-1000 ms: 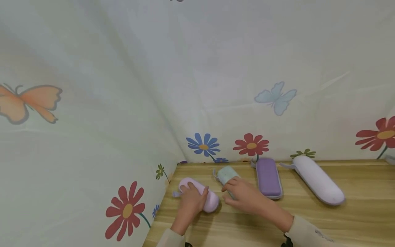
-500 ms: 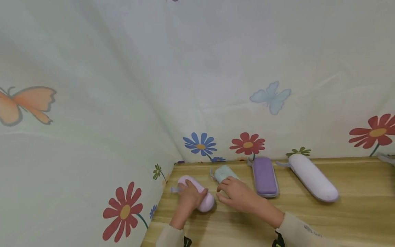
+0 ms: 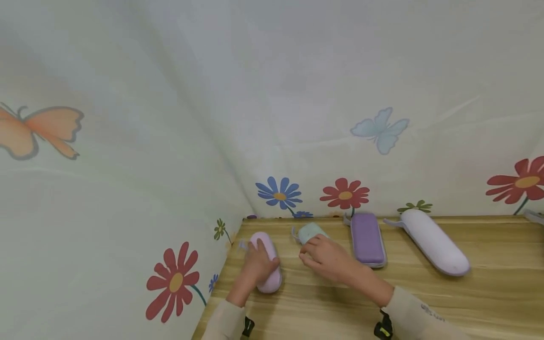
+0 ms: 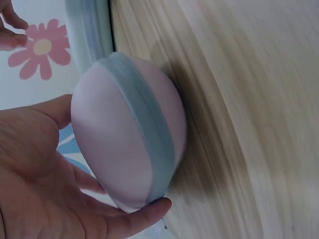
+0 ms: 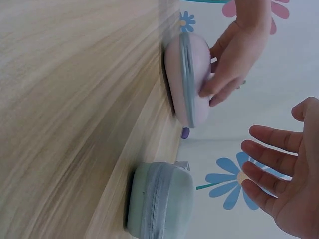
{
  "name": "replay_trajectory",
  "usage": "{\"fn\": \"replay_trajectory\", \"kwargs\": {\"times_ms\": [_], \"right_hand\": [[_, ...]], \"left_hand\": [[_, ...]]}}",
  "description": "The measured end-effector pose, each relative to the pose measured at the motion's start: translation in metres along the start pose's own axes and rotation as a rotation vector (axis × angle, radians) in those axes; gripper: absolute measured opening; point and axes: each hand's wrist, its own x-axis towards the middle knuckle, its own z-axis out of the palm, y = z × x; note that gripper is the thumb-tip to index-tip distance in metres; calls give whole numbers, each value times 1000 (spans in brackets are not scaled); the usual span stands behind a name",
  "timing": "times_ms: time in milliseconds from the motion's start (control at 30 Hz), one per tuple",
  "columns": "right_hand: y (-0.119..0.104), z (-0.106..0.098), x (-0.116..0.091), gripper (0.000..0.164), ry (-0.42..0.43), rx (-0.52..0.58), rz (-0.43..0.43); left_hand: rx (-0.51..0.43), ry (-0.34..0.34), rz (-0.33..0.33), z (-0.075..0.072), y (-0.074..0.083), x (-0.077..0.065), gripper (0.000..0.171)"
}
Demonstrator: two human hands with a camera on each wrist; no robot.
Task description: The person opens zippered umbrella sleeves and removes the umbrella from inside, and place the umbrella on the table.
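Note:
With its thumb and fingers spread across both sides, my left hand (image 3: pixel 257 265) grips a pink zippered glasses case (image 3: pixel 271 281). In the left wrist view its grey zip band (image 4: pixel 144 119) faces the camera, and the case rests on the wood. My right hand (image 3: pixel 329 257) hovers over a mint green zippered case (image 3: pixel 310 231), hiding its near part in the head view. The right wrist view has that hand's fingers (image 5: pixel 269 159) loosely spread with a gap to the green case (image 5: pixel 177 199), and nothing in them.
A purple zippered case (image 3: pixel 367 238) lies right of the green one, then a long pale lilac case (image 3: pixel 435 243). Patterned curtains (image 3: pixel 297 118) rise behind and at the left of the wooden table (image 3: pixel 323 314). Part of a grey strap (image 3: pixel 533 216) shows at the far right.
My left hand has turned the pink case from a diagonal to lying nearly straight away from me, and its near end has swung left. My right hand has lifted slightly off the green case.

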Motion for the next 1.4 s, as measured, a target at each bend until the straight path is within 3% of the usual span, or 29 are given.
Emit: {"fn": "replay_trajectory", "kwargs": {"times_ms": [133, 300, 567, 900, 1233, 1300, 1400], "right_hand": [[2, -6, 4, 25, 14, 10, 7], [2, -8, 3, 25, -4, 7, 14], [4, 0, 5, 26, -29, 17, 5], [3, 9, 12, 22, -44, 34, -35], [-1, 23, 21, 19, -101, 9, -44], [-1, 26, 24, 22, -111, 26, -33], [-1, 32, 28, 26, -121, 48, -22]], "left_hand": [[-22, -80, 7, -9, -7, 5, 91], [23, -143, 52, -10, -20, 8, 92], [217, -128, 202, 4, -45, 9, 81], [378, -57, 428, 9, -74, 9, 83], [401, -62, 625, 3, -94, 6, 80], [413, -33, 637, 2, -95, 4, 77], [412, 0, 582, 5, -95, -4, 70]]}}
